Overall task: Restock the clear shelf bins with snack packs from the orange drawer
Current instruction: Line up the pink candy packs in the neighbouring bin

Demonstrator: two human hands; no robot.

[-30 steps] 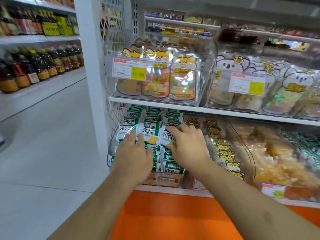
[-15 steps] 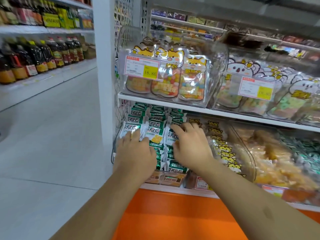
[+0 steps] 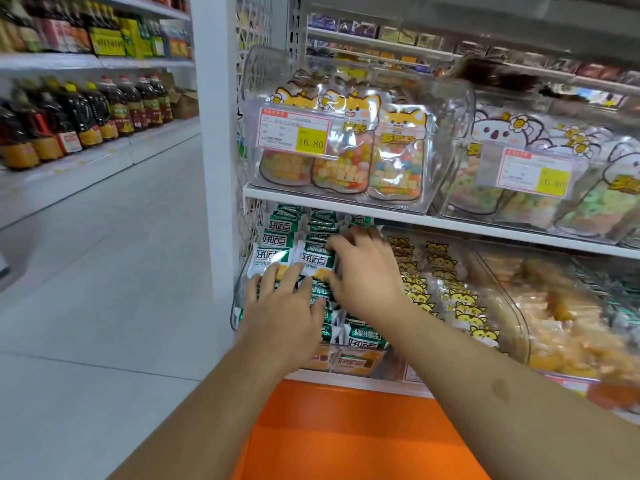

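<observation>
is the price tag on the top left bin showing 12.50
No, the yellow price tag on the upper left clear bin reads 16.80.

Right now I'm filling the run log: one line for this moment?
stage: arranging green snack packs | left hand: fingers resting on packs | right hand: gripping one pack | bin: lower shelf, leftmost

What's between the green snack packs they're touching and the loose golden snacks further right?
In the head view, a clear bin of yellow cat-face packs sits between the green packs and the golden snacks.

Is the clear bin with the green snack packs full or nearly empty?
Full: green snack packs are stacked up to the shelf above in the clear bin.
</observation>
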